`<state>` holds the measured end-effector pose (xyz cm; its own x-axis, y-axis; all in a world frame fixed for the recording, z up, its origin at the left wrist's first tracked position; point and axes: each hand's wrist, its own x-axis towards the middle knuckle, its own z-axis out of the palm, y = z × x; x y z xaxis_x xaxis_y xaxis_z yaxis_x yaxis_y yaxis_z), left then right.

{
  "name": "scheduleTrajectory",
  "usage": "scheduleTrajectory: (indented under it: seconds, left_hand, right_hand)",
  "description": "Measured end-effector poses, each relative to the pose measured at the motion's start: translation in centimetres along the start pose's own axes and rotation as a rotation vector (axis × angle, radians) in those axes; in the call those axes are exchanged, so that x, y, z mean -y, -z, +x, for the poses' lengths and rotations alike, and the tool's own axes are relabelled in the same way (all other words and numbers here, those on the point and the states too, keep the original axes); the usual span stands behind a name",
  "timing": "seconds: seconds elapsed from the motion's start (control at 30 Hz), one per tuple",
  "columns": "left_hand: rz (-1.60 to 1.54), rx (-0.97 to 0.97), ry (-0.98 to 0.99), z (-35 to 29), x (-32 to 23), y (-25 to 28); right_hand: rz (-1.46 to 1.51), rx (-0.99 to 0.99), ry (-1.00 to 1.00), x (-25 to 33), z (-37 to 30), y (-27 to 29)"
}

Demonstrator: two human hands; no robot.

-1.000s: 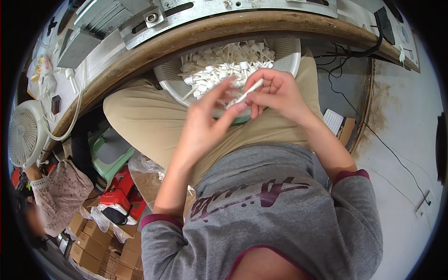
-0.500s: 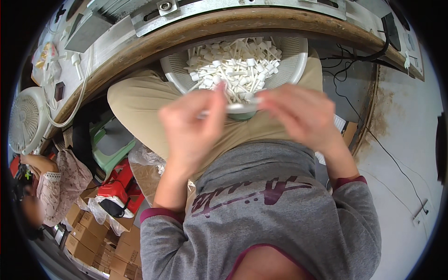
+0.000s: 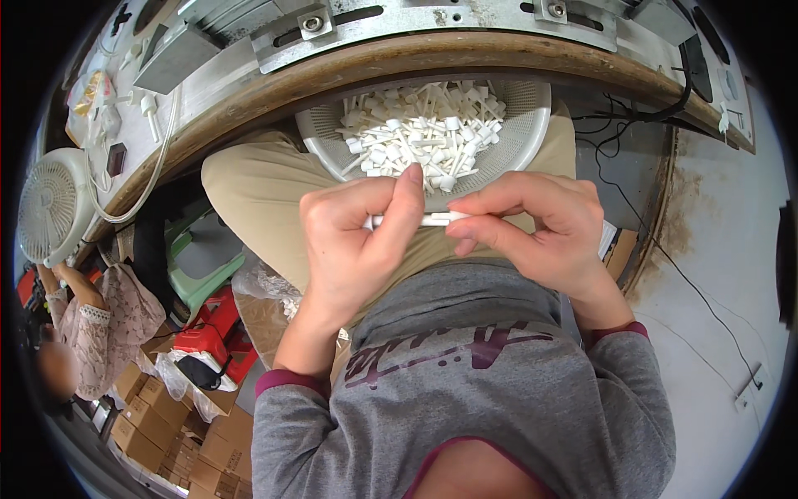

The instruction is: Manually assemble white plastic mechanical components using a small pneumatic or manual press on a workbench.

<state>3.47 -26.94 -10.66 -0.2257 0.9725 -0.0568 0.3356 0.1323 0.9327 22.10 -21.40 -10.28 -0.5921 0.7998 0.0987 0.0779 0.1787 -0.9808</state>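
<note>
Between my hands lies a thin white plastic stick (image 3: 434,220), roughly level, in front of the basket. My left hand (image 3: 359,229) is closed round its left part, thumb pointing up, so much of that end is hidden. At the other end, my right hand (image 3: 532,220) pinches it between thumb and forefinger. Just beyond them, a pale plastic basket (image 3: 532,137) rests between my legs. It holds a heap of white plastic pieces (image 3: 416,137), each a thin stem with a wider cap-like head.
A wooden-edged bench (image 3: 449,48) with metal fixtures curves across the far side. To the left are a white fan (image 3: 54,208), a green stool (image 3: 195,279), red cloth or bag (image 3: 212,328), cardboard boxes (image 3: 154,416) and another person (image 3: 108,320). Black cables (image 3: 619,125) hang at right.
The hands were blurred by motion and are now sharper, with the stick held between them closer to my body. The basket and bench appear slightly lower in view.
</note>
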Motion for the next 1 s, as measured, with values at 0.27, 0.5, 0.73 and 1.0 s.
scheduleTrajectory:
  seconds: [0.27, 0.5, 0.73, 1.0]
  left_hand:
    - [0.007, -0.022, -0.033, 0.1, -0.3, 0.4]
    - [0.274, -0.081, -0.303, 0.4, -0.9, -0.2]
    - [-0.087, -0.038, -0.313, 3.4, -5.8, 2.5]
    - [0.045, 0.022, -0.523, 4.6, -8.5, 5.5]
  right_hand:
    - [-0.017, -0.001, 0.042, 0.0, 0.0, 0.2]
    - [-0.091, 0.040, 0.048, 0.6, 0.3, 0.2]
    - [0.270, -0.131, -0.112, 3.6, 3.8, 2.8]
    - [-0.038, -0.179, 0.225, 7.7, 12.8, 8.8]
